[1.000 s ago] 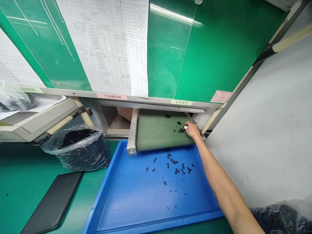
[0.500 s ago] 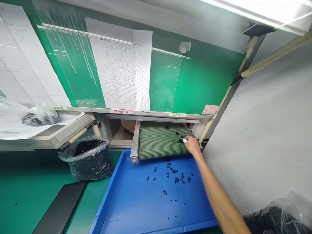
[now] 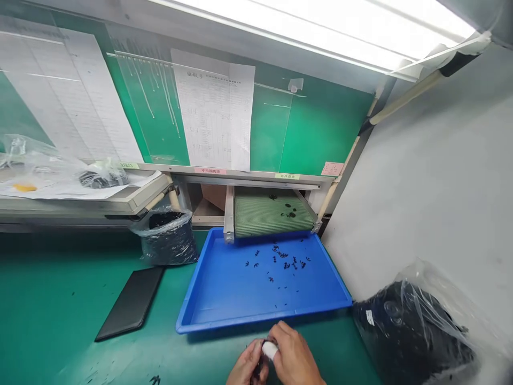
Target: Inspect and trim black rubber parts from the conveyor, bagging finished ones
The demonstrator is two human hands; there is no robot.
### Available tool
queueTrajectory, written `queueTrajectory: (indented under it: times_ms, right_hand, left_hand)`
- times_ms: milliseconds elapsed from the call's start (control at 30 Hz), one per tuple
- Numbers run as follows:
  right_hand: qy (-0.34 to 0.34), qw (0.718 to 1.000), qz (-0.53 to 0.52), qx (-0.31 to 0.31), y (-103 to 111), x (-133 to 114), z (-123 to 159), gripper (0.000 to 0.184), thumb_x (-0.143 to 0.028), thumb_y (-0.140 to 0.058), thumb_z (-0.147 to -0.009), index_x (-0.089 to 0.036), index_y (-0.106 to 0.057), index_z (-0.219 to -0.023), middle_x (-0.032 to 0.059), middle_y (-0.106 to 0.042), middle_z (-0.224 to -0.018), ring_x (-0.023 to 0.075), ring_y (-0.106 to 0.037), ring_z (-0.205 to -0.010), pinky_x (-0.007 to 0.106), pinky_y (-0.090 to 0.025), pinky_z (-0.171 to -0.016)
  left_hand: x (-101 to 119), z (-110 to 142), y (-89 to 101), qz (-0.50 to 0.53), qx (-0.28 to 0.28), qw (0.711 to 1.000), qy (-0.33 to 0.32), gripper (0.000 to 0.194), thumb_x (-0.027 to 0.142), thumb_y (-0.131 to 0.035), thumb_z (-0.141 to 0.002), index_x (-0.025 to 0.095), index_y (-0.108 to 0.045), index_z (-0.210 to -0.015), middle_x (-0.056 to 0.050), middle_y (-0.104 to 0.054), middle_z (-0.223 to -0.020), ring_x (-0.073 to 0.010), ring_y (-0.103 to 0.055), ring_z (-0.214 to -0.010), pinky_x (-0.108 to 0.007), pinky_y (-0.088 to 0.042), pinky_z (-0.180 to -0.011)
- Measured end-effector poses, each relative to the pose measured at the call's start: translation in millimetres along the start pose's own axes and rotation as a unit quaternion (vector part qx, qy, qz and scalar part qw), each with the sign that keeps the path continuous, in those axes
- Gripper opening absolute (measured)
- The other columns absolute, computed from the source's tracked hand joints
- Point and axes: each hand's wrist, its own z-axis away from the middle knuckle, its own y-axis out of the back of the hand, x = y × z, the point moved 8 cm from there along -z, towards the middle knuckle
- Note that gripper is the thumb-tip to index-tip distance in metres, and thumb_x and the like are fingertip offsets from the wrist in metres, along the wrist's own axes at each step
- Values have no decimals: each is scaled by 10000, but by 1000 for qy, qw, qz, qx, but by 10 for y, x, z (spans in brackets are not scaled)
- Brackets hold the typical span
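My left hand (image 3: 245, 366) and my right hand (image 3: 295, 357) meet at the bottom of the view, just in front of the blue tray (image 3: 224, 324). Both are closed, with fingertips pinched together. Dark small black parts (image 3: 256, 370) show between the left fingers; their exact shape is hidden. A white covering (image 3: 270, 349) wraps a digit of the right hand, which touches the pieces at the left fingertips. Inside the tray lie several small branched black pieces (image 3: 286, 265). More black pieces (image 3: 292, 214) rest on the green mesh conveyor belt (image 3: 260, 214) behind it.
Left of the tray stands a plastic bag of black parts (image 3: 170, 243), with a black folder-like pad (image 3: 130, 305) before it. A larger bag of black material (image 3: 409, 326) sits at right, by the grey wall (image 3: 433, 176). A shelf (image 3: 120, 202) juts out at upper left.
My right hand has drawn back from the conveyor to the front of the tray. My left hand has come into view beside it. The view has shifted and shows more of the bench.
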Motion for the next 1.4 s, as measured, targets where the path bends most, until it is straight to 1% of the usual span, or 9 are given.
queueTrajectory:
  times_ms: [233, 367, 433, 533, 600, 767, 933, 1233, 1400]
  right_hand:
    - [10, 997, -71, -4, -10, -45, 438, 294, -58, -362, -766, -232, -555, -903, 20, -607, -920, 163, -598, -788, 276, -443, -702]
    - [63, 978, -197, 2, 45, 35, 557, 418, -122, -332, -835, -231, -421, -1229, 54, -572, -1141, 160, -541, -1063, 322, -420, -928]
    - [70, 972, -223, -12, 21, 85, 606, 443, -141, -302, -857, -238, -380, -1282, 53, -581, -1130, 161, -551, -1035, 333, -430, -916]
    - [8, 982, -183, -48, -68, 195, 667, 407, -228, -267, -910, -239, -362, -1305, 32, -632, -904, 172, -593, -768, 328, -472, -724]
    - [-27, 989, -138, -49, -84, 240, 697, 388, -285, -285, -925, -227, -369, -1300, 52, -643, -911, 192, -605, -779, 340, -468, -711]
    - [49, 984, -169, -34, -57, 118, 686, 359, -170, -302, -884, -250, -525, -1153, 48, -626, -1063, 174, -587, -974, 341, -476, -846]
    - [71, 993, -85, -33, -73, 71, 681, 470, -107, -331, -851, -254, -501, -1264, 66, -627, -1152, 196, -584, -1039, 375, -483, -895]
    - [99, 995, 22, -27, -61, -31, 678, 561, -17, -302, -785, -205, -452, -1292, 63, -613, -926, 173, -577, -782, 296, -493, -667]
    - [85, 995, 41, -14, -34, -58, 654, 392, -33, -320, -816, -220, -560, -1063, 38, -645, -892, 171, -588, -776, 279, -435, -650]
  left_hand:
    - [32, 328, -250, 2, -34, 998, 43, 329, 406, -716, -731, 127, -550, -781, 71, -363, -565, -9, -207, -449, -149, -73, -392]
    - [174, 422, -265, 7, -26, 1000, 16, 340, 367, -736, -710, 124, -578, -887, 26, -506, -667, 2, -245, -445, -145, -87, -384]
    - [245, 457, -284, 6, -24, 1000, 2, 379, 363, -749, -695, 121, -588, -939, -7, -560, -746, 3, -286, -457, -146, -108, -382]
    - [293, 508, -305, 1, -21, 1000, -7, 403, 379, -747, -699, 110, -602, -961, -22, -571, -782, -1, -317, -474, -152, -127, -386]
    - [299, 537, -312, -2, -21, 1000, -15, 405, 388, -738, -711, 110, -603, -973, -26, -571, -795, -5, -330, -485, -159, -129, -390]
    - [287, 576, -307, -13, -27, 999, -23, 400, 411, -727, -719, 120, -595, -959, -24, -569, -785, -12, -323, -487, -177, -124, -402]
    - [309, 578, -305, -40, -30, 998, -25, 423, 460, -711, -715, 130, -582, -945, -14, -553, -777, -18, -316, -482, -191, -111, -407]
    - [293, 554, -299, -102, -27, 994, -8, 429, 503, -637, -764, 125, -604, -964, 4, -510, -734, -30, -310, -486, -210, -136, -430]
    - [279, 539, -264, -123, -9, 992, -5, 439, 527, -625, -759, 136, -603, -958, 1, -523, -725, -41, -317, -500, -206, -154, -442]
